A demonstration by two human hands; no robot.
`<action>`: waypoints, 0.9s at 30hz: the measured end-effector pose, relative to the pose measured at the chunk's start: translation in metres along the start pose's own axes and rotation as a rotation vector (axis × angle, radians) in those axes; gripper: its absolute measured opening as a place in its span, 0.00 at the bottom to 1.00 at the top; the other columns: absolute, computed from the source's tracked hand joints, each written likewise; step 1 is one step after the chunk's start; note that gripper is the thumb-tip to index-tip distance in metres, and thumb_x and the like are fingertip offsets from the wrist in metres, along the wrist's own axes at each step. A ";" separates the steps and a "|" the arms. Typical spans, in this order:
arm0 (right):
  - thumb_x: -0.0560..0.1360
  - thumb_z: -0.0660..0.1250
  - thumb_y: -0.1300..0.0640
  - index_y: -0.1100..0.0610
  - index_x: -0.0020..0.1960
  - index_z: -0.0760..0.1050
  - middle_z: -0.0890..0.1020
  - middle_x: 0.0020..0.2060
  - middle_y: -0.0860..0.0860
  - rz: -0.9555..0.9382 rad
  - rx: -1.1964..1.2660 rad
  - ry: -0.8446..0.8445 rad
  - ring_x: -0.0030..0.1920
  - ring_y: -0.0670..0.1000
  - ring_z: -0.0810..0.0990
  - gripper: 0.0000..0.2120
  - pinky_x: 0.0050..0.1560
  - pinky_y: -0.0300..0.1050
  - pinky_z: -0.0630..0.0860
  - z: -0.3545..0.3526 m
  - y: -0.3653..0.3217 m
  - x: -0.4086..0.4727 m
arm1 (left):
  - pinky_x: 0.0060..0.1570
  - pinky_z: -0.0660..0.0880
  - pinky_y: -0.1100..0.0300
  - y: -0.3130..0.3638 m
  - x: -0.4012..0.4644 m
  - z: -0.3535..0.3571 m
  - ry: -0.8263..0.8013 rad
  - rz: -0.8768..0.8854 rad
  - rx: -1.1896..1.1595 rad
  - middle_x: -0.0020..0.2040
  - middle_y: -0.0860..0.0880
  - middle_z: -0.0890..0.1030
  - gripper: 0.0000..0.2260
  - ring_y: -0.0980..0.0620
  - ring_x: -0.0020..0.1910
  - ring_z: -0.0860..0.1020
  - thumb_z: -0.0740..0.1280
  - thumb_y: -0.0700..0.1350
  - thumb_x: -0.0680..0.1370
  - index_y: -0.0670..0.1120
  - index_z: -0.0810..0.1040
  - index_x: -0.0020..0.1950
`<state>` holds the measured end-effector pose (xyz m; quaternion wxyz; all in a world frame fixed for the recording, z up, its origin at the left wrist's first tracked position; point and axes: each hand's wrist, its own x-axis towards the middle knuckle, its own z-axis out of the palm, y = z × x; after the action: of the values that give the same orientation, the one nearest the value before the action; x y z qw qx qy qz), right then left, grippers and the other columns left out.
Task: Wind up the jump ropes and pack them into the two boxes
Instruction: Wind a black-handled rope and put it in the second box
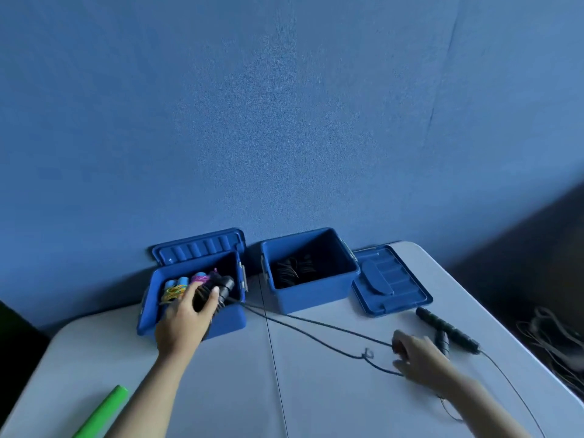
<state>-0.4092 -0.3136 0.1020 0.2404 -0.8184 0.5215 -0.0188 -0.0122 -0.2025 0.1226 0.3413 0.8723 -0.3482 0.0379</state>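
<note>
Two open blue boxes stand at the table's far edge. The left box (227,324) holds wound ropes with blue and pink handles. My left hand (185,320) grips a black wound rope bundle (218,290) over that box. A loose black cord (316,327) trails from the bundle across the table to my right hand (417,358), whose curled fingers rest on it. The right box (316,295) contains coiled black rope. Another jump rope with black handles (448,330) lies just beyond my right hand.
The right box's blue lid (392,279) lies flat beside it; the left box's lid (199,246) leans against the blue wall. A green tube (104,412) lies at the near left. More dark cords (556,336) sit off the table's right edge.
</note>
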 end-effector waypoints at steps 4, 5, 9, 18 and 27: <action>0.62 0.62 0.76 0.56 0.32 0.70 0.71 0.34 0.49 0.017 -0.027 0.285 0.33 0.51 0.70 0.15 0.31 0.34 0.64 0.008 0.019 0.016 | 0.41 0.77 0.49 0.010 -0.003 0.002 -0.007 0.005 -0.016 0.48 0.44 0.81 0.16 0.38 0.48 0.79 0.64 0.63 0.75 0.57 0.76 0.58; 0.63 0.64 0.75 0.59 0.32 0.73 0.71 0.37 0.51 0.044 -0.023 0.356 0.35 0.53 0.71 0.12 0.33 0.37 0.66 0.008 0.023 0.017 | 0.41 0.77 0.50 0.012 -0.003 0.003 -0.011 -0.006 -0.025 0.48 0.44 0.81 0.16 0.38 0.49 0.79 0.64 0.63 0.75 0.56 0.76 0.58; 0.73 0.66 0.62 0.65 0.31 0.76 0.79 0.33 0.60 0.369 0.294 0.448 0.39 0.60 0.77 0.13 0.43 0.49 0.72 0.011 0.027 0.013 | 0.42 0.76 0.49 0.015 -0.008 0.003 -0.019 -0.049 -0.058 0.47 0.43 0.82 0.16 0.38 0.48 0.79 0.64 0.62 0.75 0.55 0.76 0.59; 0.60 0.78 0.51 0.53 0.30 0.68 0.85 0.40 0.52 0.338 2.067 0.098 0.44 0.50 0.84 0.18 0.59 0.51 0.68 0.003 -0.017 0.001 | 0.42 0.74 0.52 0.008 -0.020 0.021 -0.111 -0.118 -0.109 0.49 0.44 0.81 0.19 0.40 0.49 0.78 0.60 0.66 0.76 0.56 0.74 0.59; 0.75 0.59 0.64 0.66 0.51 0.74 0.81 0.41 0.57 -0.014 1.930 0.147 0.52 0.56 0.82 0.09 0.60 0.50 0.75 0.010 -0.033 -0.004 | 0.44 0.77 0.49 0.000 -0.020 0.023 -0.098 -0.142 -0.115 0.50 0.45 0.82 0.19 0.39 0.49 0.79 0.58 0.68 0.74 0.57 0.72 0.56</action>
<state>-0.3802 -0.2953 0.1082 0.7758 -0.2686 0.2903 -0.4917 -0.0308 -0.2049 0.0988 0.3754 0.8744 -0.3035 -0.0490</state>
